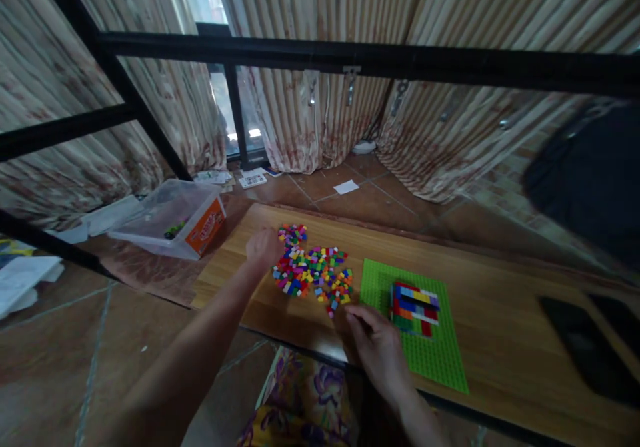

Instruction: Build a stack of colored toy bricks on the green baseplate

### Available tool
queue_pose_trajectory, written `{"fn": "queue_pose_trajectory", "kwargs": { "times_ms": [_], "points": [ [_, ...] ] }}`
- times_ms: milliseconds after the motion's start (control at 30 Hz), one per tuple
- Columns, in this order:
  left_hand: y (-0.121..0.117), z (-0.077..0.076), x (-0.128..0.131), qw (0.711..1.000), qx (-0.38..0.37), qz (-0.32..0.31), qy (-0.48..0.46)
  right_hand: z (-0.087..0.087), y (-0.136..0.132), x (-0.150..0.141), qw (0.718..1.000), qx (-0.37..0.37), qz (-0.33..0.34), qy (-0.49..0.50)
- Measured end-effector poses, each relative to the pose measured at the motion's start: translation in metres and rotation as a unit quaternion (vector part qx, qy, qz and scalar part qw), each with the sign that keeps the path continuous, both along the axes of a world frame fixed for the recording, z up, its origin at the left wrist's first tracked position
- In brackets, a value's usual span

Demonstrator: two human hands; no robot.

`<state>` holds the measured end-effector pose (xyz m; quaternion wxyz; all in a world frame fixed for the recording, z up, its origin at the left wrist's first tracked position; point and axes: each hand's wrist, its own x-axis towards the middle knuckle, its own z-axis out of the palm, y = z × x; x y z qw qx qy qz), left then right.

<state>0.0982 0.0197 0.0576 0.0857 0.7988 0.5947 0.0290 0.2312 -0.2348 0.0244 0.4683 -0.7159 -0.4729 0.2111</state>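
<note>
A pile of small coloured bricks (314, 270) lies spread on a wooden table (500, 313). My left hand (263, 247) rests at the pile's left edge with its fingers curled into the bricks; what it grips is hidden. My right hand (377, 347) sits at the pile's near right corner, its fingers bent toward the loose bricks, beside a green baseplate (435, 360). On the baseplate stands a low multicoloured brick wall (415, 307), just right of my right hand.
A clear plastic box with an orange label (177, 223) sits on the floor left of the table. Papers (253, 179) lie on the tiled floor by the curtains. Black metal bars (350, 60) cross the view. Two dark flat items (580, 347) lie at the table's right end.
</note>
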Motion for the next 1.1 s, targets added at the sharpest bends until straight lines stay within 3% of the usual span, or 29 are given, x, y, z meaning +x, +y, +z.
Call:
{"fn": "queue_pose_trajectory", "kwargs": {
  "times_ms": [167,267,367,433,533,700,800,933,1100],
  "points": [
    [-0.036,0.011,-0.009,0.998,0.038,-0.024,-0.036,0.002,-0.008,0.001,1.000,0.002,-0.015,0.015],
    [-0.078,0.019,-0.009,0.989,-0.023,-0.094,-0.116,0.009,-0.011,-0.002,0.999,0.010,-0.034,0.013],
    [-0.124,0.022,-0.004,0.926,-0.165,-0.223,-0.257,0.019,-0.014,-0.004,0.999,0.017,-0.028,0.000],
    [-0.148,0.019,0.002,0.877,-0.250,-0.264,-0.313,0.024,-0.019,-0.004,1.000,0.023,-0.005,-0.006],
    [-0.170,0.012,0.013,0.833,-0.328,-0.259,-0.362,0.029,-0.030,-0.001,1.000,0.026,0.009,0.001],
    [-0.186,0.002,0.034,0.797,-0.370,-0.225,-0.421,0.028,-0.058,0.011,0.999,0.004,-0.035,0.011],
    [-0.195,-0.003,0.045,0.796,-0.360,-0.213,-0.437,0.023,-0.074,0.027,0.996,-0.014,-0.089,0.006],
    [-0.201,-0.010,0.058,0.830,-0.292,-0.210,-0.427,0.012,-0.085,0.068,0.979,-0.033,-0.200,-0.010],
    [-0.192,-0.011,0.080,0.878,-0.149,-0.238,-0.388,-0.002,-0.076,0.120,0.977,-0.004,-0.212,-0.031]
  ]
}}
